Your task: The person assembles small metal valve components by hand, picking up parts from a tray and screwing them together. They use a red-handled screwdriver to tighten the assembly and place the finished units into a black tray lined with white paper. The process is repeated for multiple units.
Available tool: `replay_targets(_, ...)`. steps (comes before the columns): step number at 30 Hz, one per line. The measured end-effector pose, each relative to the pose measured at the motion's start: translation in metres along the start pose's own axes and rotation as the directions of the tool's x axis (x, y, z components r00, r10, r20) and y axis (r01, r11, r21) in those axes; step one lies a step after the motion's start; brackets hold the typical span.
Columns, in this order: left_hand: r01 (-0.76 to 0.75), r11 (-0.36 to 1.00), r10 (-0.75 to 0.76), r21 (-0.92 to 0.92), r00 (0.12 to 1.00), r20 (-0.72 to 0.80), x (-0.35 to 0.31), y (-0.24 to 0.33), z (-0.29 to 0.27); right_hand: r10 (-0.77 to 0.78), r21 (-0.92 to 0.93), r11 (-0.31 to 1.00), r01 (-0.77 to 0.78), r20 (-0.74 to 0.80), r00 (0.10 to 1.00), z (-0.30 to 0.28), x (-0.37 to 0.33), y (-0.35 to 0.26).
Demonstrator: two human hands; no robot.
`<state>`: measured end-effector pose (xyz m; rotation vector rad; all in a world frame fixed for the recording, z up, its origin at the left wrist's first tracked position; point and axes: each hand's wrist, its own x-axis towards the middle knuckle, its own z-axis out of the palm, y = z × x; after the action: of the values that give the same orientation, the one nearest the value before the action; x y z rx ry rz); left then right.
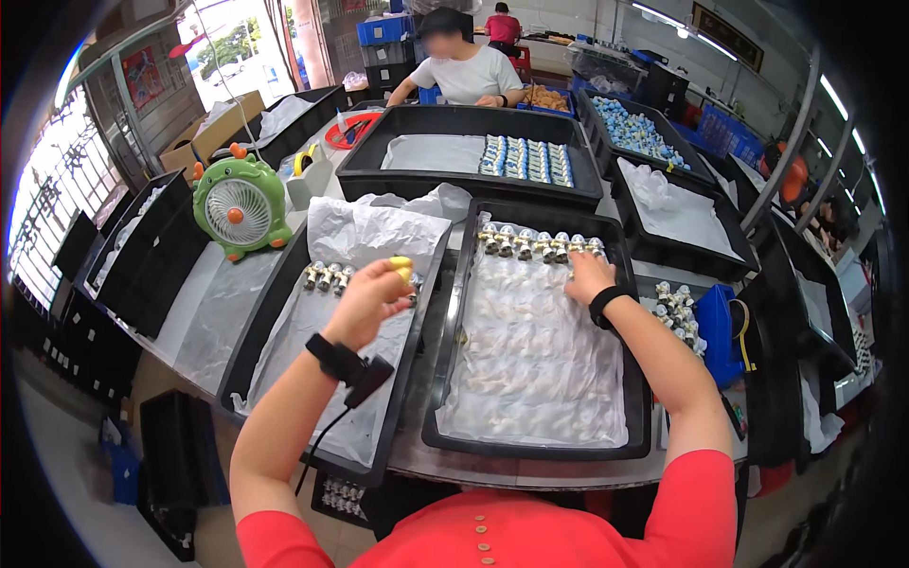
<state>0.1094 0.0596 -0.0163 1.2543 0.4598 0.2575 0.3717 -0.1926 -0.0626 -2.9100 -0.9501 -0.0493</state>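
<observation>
My left hand (pixel 367 298) is raised over the left black tray (pixel 248 355), its fingers closed around a small yellow thing (pixel 402 265) whose kind I cannot make out. Below it, a short row of white, black and gold figurines (pixel 328 277) lies on the tray's paper lining. My right hand (pixel 591 276) reaches to the far end of the right black tray (pixel 530 452). Its fingertips close on a small figurine (pixel 578 243) at the right end of a row of similar figurines (pixel 525 244). Thin white paper (pixel 540 369) covers several rows beneath.
A pile of figurines (pixel 675 317) and a blue bin (pixel 721 331) lie to the right. A green frog-shaped fan (pixel 240 210) stands at left. Beyond, a black tray (pixel 365 177) holds rows of blue-and-white pieces (pixel 526 159). A person (pixel 469 71) works across the table.
</observation>
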Motion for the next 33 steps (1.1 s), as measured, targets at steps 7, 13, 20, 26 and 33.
replay_targets(7, 0.115, 0.993, -0.1, -0.037, 0.954, 0.283, -0.068, 0.001, 0.078, -0.188, 0.161, 0.96, 0.229, -0.233, 0.954, 0.028, 0.024, 0.026)
replay_targets(13, 0.155, 0.984, -0.127, -0.085, 0.954, 0.273, -0.058, -0.025, 0.088, -0.351, 0.307, 0.807, 0.505, -0.438, 0.828, -0.004, -0.003, -0.003)
replay_targets(20, 0.222, 0.972, -0.194, -0.073, 0.941, 0.279, -0.056, -0.028, 0.09, -0.295, 0.467, 0.847, 0.254, 0.015, 0.955, 0.017, 0.001, 0.018)
replay_targets(26, 0.225, 0.97, -0.193, -0.096, 0.944, 0.268, -0.052, -0.034, 0.083, -0.294, 0.445, 0.853, 0.272, -0.02, 0.956, 0.008, 0.001, 0.004)
replay_targets(33, 0.052, 0.987, -0.02, -0.154, 0.979, 0.201, -0.049, -0.038, 0.081, -0.497, 0.96, -0.04, -0.279, 0.223, 0.838, -0.049, -0.062, -0.066)
